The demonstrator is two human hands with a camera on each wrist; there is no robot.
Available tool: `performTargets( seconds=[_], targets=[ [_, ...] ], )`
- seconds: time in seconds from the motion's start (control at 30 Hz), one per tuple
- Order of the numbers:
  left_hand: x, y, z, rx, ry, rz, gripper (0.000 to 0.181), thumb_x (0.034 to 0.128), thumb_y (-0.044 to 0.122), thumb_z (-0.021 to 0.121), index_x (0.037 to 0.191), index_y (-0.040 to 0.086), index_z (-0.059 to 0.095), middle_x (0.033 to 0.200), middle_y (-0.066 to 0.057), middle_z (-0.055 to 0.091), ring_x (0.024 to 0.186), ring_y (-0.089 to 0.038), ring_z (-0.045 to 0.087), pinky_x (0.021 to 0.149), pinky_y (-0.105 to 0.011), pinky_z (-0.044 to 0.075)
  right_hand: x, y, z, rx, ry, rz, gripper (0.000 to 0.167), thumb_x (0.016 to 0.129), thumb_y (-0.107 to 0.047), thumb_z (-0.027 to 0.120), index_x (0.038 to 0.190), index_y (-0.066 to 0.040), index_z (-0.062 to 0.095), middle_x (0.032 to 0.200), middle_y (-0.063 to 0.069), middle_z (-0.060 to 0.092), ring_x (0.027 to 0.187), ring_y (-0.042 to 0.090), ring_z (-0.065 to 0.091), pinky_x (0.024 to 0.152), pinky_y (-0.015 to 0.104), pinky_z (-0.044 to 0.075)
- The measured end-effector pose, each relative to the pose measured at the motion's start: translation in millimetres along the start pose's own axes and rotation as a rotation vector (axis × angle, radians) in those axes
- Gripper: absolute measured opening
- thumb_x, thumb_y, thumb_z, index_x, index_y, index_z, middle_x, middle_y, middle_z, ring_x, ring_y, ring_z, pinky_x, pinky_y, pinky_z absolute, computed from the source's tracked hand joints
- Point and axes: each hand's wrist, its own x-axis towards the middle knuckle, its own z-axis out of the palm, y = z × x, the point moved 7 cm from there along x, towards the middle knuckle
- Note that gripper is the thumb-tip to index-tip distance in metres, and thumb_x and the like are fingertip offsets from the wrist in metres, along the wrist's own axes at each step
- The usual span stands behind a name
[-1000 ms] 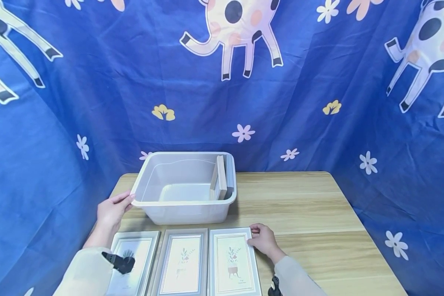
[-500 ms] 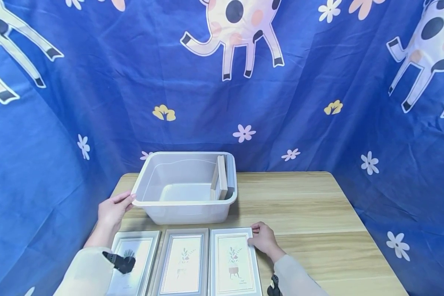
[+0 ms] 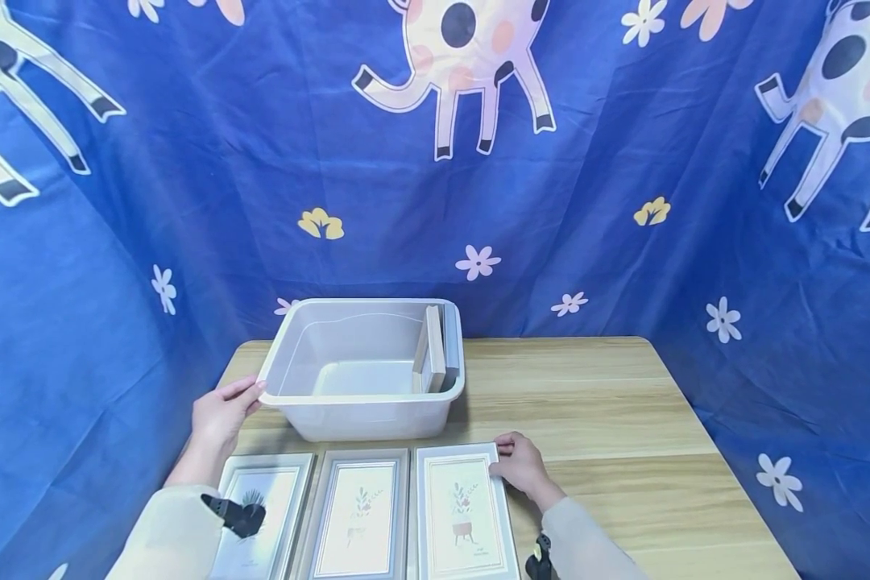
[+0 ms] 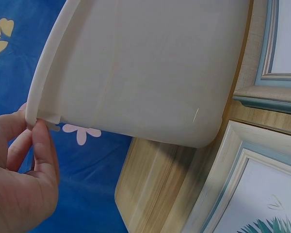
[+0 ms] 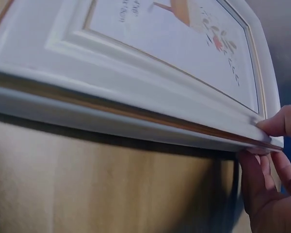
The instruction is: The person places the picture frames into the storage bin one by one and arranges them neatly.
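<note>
My left hand (image 3: pixel 221 415) pinches the near left corner of the rim of a pale grey plastic tub (image 3: pixel 366 417). In the left wrist view, thumb and fingers of that hand (image 4: pixel 26 170) hold the tub's lip. A white picture frame (image 3: pixel 464 515) with a potted-plant print lies rightmost of three frames in a row. Its far right corner is pinched by my right hand (image 3: pixel 524 467). The right wrist view shows the thumb on top of the frame (image 5: pixel 111 77) and fingers beneath, with shadow under its lifted edge.
A grey-beige frame (image 3: pixel 362 515) and a whitish frame (image 3: pixel 257 515) lie left of the held one. Inside the tub, a beige frame (image 3: pixel 431 350) and a blue-grey one (image 3: pixel 450 334) stand at the right wall. Wooden table (image 3: pixel 587 403); blue patterned cloth (image 3: pixel 377 185) surrounds it.
The white picture frame has shifted slightly right and up with my right hand, widening the gap to the middle frame. My left hand and the tub stay put.
</note>
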Motion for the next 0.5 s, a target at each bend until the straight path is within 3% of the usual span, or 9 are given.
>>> performTargets(
  seconds=[0.07,0.13,0.27,0.37,0.43,0.5],
  targets=[
    [3.2,-3.5,-1.2,-0.004,0.008,0.007,0.05,0.0869,0.005,0.07,0.129,-0.012,0.048,0.082,0.016,0.061,0.072,0.006,0.059,0.069,-0.013,0.054,1.2,0,-3,0.035,-0.021,0.003,0.048,0.06,0.007,0.069,0.106,0.006,0.057,0.096,0.013,0.065,0.087,0.025,0.062,0.07,0.031,0.057],
    [14.8,-15.2,-4.7,0.004,0.002,0.022,0.05,0.0862,0.007,0.071,0.128,-0.012,0.05,0.087,0.008,0.065,0.075,0.003,0.06,0.07,-0.015,0.055,2.1,-1,-5,0.089,-0.06,0.014,0.05,0.062,0.007,0.068,0.111,0.008,0.055,0.096,0.015,0.066,0.081,0.025,0.064,0.063,0.031,0.058],
    [70.3,-74.8,-21.7,-0.022,0.012,0.082,0.044,0.0801,0.02,0.079,0.118,0.002,0.066,0.103,-0.002,0.068,0.083,-0.004,0.064,0.072,-0.018,0.056,4.2,-1,-8,0.214,-0.164,0.042,0.059,0.066,0.008,0.067,0.122,0.012,0.05,0.096,0.017,0.067,0.07,0.024,0.066,0.052,0.035,0.058],
    [113.7,-121.2,-33.7,-0.084,0.02,0.129,0.042,0.0743,0.028,0.083,0.112,0.012,0.072,0.105,0.0,0.069,0.087,-0.007,0.065,0.073,-0.019,0.056,6.1,-2,-11,0.29,-0.24,0.039,0.063,0.067,0.009,0.066,0.127,0.014,0.047,0.097,0.019,0.067,0.072,0.025,0.067,0.056,0.038,0.06],
    [123.4,-130.3,-36.0,-0.064,0.044,0.165,0.042,0.0721,0.031,0.084,0.109,0.015,0.073,0.103,0.001,0.069,0.086,-0.007,0.066,0.072,-0.019,0.056,7.3,-4,-14,0.318,-0.276,0.033,0.063,0.068,0.009,0.066,0.128,0.015,0.047,0.097,0.018,0.067,0.077,0.025,0.067,0.062,0.039,0.06],
    [114.0,-121.6,-33.8,-0.101,0.026,0.141,0.041,0.0732,0.026,0.084,0.11,0.012,0.073,0.103,0.0,0.069,0.086,-0.008,0.066,0.071,-0.019,0.056,9.0,-5,-17,0.337,-0.3,0.026,0.06,0.07,0.008,0.067,0.126,0.015,0.048,0.097,0.016,0.068,0.08,0.025,0.067,0.067,0.04,0.06]
  ],
)
